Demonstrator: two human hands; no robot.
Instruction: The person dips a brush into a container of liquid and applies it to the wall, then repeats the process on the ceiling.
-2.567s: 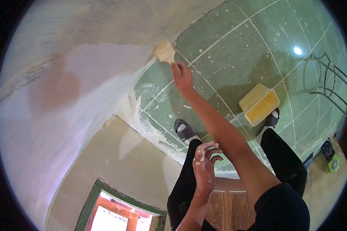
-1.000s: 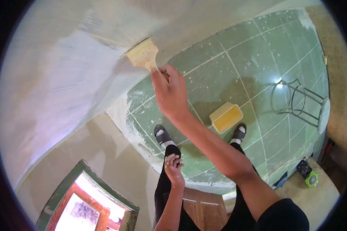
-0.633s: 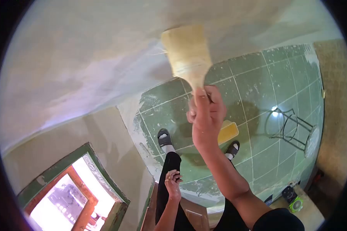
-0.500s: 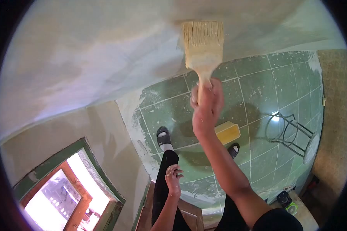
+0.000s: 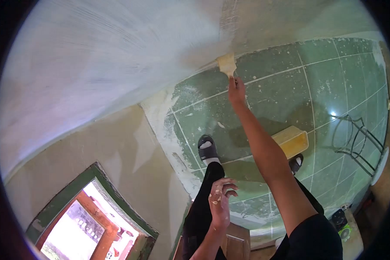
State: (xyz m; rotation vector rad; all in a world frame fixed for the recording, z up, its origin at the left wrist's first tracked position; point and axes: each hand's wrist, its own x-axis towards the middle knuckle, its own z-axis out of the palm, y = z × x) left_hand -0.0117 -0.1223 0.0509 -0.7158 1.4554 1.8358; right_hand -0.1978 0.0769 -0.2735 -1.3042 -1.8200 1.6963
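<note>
A wide paintbrush (image 5: pixel 226 64) with a pale handle is in my right hand (image 5: pixel 236 90), whose fingers are wrapped around the handle. The brush's bristles are at the foot of the pale wall (image 5: pixel 117 56), close to the green tiled floor. A wet-looking streak runs up the wall above the brush. My left hand (image 5: pixel 221 197) hangs low in front of my leg, smeared with pale splashes. Its fingers are loosely bent and apart, and nothing is in it. On the floor between my arm and foot stands a rectangular tub (image 5: pixel 292 141) with yellowish contents.
A metal-legged stool (image 5: pixel 364 145) is at the right. At lower left is a window (image 5: pixel 93 216) with a green frame. Small items, one bright green (image 5: pixel 345 233), lie on a surface at lower right. My sandalled feet are on the splashed tiles.
My right hand has carried the paintbrush away from me and down to the wall's base. My left hand has shifted slightly right in the view, and the view itself has moved.
</note>
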